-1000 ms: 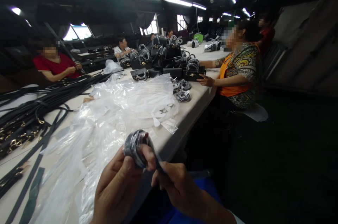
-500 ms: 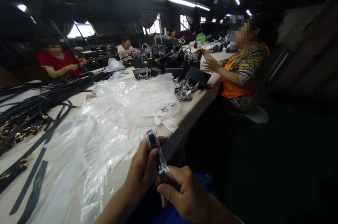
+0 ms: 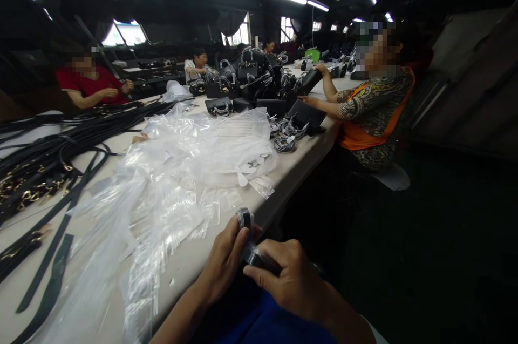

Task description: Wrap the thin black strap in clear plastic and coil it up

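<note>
A black strap, coiled and covered in clear plastic film, is stretched between my two hands just off the near table edge. My left hand is closed round its upper end, with the thumb against the side. Lower and to the right, my right hand pinches the other part of the strap between thumb and fingers. Clear plastic bags lie spread over the table in front of my hands. A small flat clear bag rests near the edge.
Long black straps with gold clasps cover the left of the table. Black handbags with wrapped handles are piled at the far end. A co-worker in an orange apron sits on the right; others sit further back.
My hands have moved slightly right and drawn closer together, and less strap shows between them. The co-worker at right has leaned in and now holds a black bag.
</note>
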Demonstrator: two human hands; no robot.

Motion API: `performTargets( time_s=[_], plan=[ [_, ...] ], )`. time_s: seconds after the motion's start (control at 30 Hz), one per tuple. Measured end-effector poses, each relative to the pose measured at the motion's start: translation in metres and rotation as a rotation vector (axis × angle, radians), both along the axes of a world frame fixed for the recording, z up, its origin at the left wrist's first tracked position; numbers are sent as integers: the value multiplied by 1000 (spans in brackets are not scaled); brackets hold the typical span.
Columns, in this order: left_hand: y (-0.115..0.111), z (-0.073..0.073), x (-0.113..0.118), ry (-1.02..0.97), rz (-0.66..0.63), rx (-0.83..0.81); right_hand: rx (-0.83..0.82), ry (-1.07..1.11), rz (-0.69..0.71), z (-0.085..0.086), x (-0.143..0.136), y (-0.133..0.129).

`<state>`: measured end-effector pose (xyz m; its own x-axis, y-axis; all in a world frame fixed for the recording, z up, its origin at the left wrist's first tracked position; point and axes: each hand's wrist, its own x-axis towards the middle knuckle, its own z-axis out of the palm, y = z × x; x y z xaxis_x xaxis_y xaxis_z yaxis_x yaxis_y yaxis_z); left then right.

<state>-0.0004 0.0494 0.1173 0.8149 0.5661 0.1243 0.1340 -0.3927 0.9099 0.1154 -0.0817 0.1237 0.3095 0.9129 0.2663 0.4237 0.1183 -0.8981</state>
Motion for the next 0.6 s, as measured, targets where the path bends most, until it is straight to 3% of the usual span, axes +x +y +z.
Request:
performTargets(
  time_s=[0.1,0.23,0.37,0.6],
  plan=[
    [-7,-6,-11,43,-138,-136,57,-108,-39,-4,19,5],
    [-19,-6,-25,78,-295,-356,24,-56,185,-12,43,15],
    [-24,-10,-29,114,-302,-502,-43,-71,323,-17,54,22],
    [-22,-16,-24,119,-263,-508,-63,-269,235,-8,58,11]
  ],
)
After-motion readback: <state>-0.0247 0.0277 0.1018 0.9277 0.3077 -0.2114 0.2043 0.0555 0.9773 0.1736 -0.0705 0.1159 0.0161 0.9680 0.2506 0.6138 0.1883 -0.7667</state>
